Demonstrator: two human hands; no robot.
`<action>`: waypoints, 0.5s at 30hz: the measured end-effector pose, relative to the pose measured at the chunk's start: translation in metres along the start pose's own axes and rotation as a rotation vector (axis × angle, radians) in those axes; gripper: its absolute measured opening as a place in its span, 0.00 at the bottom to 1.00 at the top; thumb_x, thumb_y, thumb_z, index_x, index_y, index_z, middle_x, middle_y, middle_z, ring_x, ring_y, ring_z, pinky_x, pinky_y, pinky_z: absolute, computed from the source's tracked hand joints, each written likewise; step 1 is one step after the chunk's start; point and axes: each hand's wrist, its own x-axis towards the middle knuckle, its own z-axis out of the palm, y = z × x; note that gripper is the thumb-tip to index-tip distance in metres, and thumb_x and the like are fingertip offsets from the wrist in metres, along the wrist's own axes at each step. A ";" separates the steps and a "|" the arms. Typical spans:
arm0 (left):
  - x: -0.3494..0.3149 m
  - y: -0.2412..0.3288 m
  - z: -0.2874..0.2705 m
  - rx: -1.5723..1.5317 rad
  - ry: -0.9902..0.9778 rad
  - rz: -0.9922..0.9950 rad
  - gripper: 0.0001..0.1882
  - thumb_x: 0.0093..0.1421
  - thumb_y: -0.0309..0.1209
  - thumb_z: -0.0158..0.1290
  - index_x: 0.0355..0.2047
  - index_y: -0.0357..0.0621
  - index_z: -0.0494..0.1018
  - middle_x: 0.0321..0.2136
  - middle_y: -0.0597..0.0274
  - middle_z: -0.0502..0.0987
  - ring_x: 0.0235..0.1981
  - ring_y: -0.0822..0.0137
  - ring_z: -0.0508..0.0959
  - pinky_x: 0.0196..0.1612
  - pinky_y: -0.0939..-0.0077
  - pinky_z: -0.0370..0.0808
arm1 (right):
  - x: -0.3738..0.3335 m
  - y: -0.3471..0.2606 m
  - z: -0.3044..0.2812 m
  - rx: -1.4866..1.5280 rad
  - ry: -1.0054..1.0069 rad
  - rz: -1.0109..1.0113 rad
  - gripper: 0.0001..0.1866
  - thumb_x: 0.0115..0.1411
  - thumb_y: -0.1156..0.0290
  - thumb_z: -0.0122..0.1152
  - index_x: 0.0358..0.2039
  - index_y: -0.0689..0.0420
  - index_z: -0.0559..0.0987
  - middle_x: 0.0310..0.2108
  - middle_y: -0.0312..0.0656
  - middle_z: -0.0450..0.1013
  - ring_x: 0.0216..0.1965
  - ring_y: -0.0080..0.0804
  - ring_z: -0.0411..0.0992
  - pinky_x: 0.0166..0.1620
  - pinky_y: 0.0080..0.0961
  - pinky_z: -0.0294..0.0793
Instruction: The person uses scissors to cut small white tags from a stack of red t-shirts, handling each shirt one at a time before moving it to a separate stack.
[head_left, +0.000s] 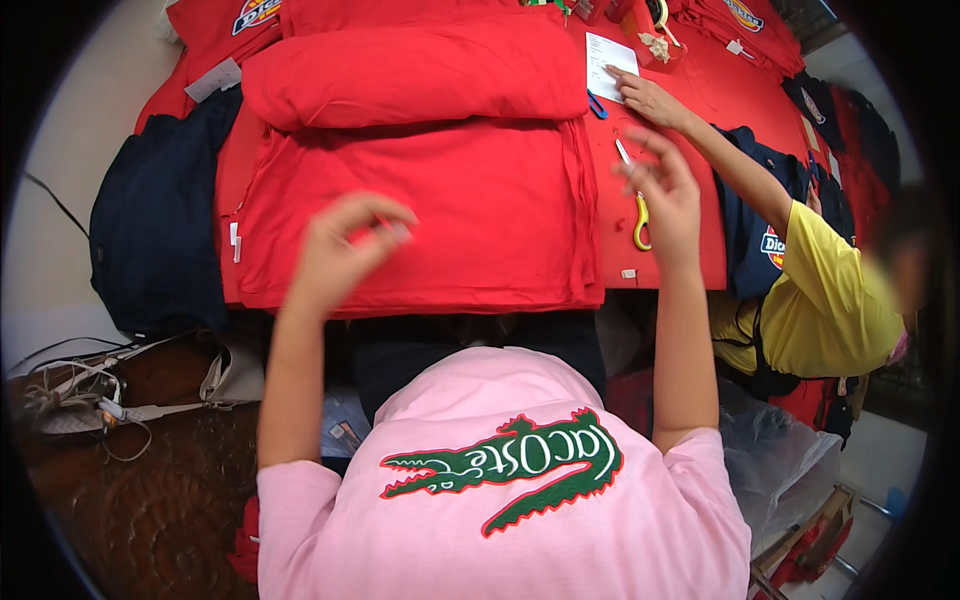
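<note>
A stack of folded red cloth garments (430,220) lies in front of me, with a thick fold (420,70) across its far part. Over the stack's left side hovers my left hand (345,245), fingers curved and a small gap between thumb and fingertips, with nothing visible in it. My right hand (670,195) is raised right of the stack, fingers apart, slightly blurred and holding nothing I can see. Scissors with yellow-green handles (642,222) lie on the red surface just left of it, their blades partly hidden behind my fingers.
At the right, a co-worker in a yellow shirt (830,290) rests a hand (650,100) on a white paper sheet (605,65). Small blue-handled snips (597,106) lie beside it. Dark garments (160,220) hang at the left edge; white cables (80,385) lie below them.
</note>
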 end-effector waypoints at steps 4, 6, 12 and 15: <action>-0.043 -0.008 0.066 0.257 -0.198 0.092 0.12 0.54 0.27 0.70 0.40 0.44 0.84 0.44 0.62 0.83 0.51 0.59 0.82 0.58 0.63 0.74 | -0.061 0.039 -0.014 -0.678 0.144 -0.125 0.11 0.61 0.79 0.68 0.44 0.60 0.83 0.41 0.45 0.76 0.37 0.36 0.77 0.42 0.32 0.76; -0.048 -0.012 0.079 0.364 -0.120 0.110 0.11 0.54 0.28 0.70 0.38 0.45 0.84 0.43 0.63 0.82 0.50 0.59 0.81 0.55 0.63 0.74 | -0.076 0.057 -0.027 -0.851 0.217 -0.136 0.10 0.60 0.77 0.69 0.43 0.61 0.83 0.38 0.46 0.74 0.38 0.43 0.76 0.44 0.37 0.77; -0.034 -0.012 0.075 0.358 -0.161 0.075 0.09 0.55 0.28 0.69 0.37 0.45 0.84 0.39 0.64 0.82 0.44 0.61 0.82 0.50 0.64 0.75 | -0.078 0.044 -0.032 -0.619 0.264 -0.007 0.08 0.62 0.76 0.68 0.42 0.61 0.85 0.39 0.39 0.76 0.38 0.33 0.77 0.45 0.33 0.79; -0.026 -0.008 0.071 0.356 -0.228 0.055 0.08 0.55 0.28 0.69 0.36 0.46 0.84 0.39 0.65 0.82 0.43 0.61 0.81 0.50 0.65 0.75 | -0.076 0.011 -0.033 -0.017 0.033 0.136 0.09 0.61 0.78 0.68 0.42 0.60 0.85 0.42 0.41 0.80 0.39 0.26 0.78 0.43 0.27 0.79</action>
